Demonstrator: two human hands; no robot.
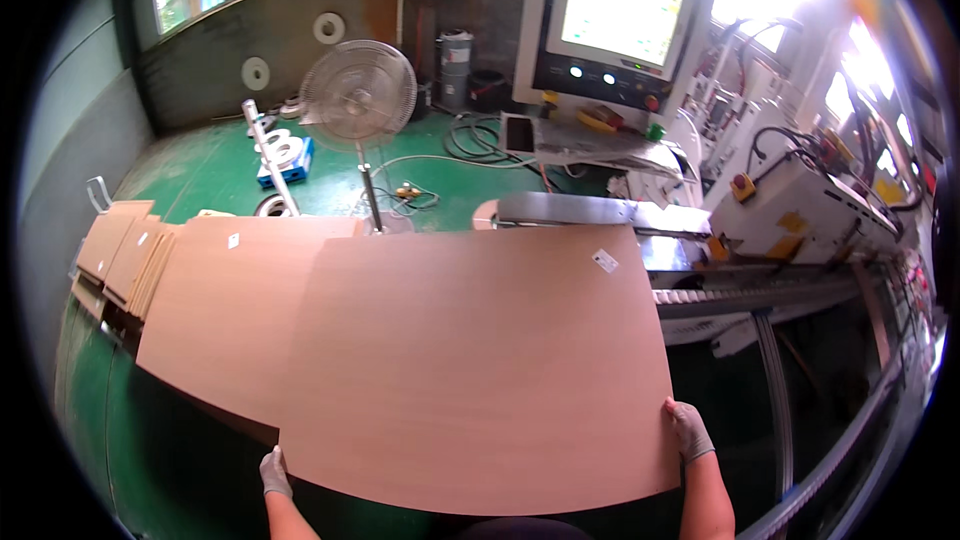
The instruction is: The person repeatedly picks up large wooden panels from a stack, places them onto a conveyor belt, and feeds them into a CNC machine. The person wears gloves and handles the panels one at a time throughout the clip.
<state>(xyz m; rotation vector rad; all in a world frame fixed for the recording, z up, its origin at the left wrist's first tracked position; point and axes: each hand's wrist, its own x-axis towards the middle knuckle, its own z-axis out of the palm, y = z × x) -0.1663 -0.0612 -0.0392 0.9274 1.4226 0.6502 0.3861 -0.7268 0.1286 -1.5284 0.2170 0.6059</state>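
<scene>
A large light-brown wood panel lies level in front of me, with a small white label near its far right corner. My left hand, in a grey glove, is closed on the panel's near left corner. At the right edge my right hand, gloved too, grips the board with its fingertips over the top. The thumbs and undersides of both grips are hidden. The panel's left side overlaps a second wood panel, which has its own white label.
Beyond the panels stand a pedestal fan and a control console with a lit screen. A white machine with rails and a toothed track runs along the right. Stacked smaller boards sit far left; cables lie on the green floor.
</scene>
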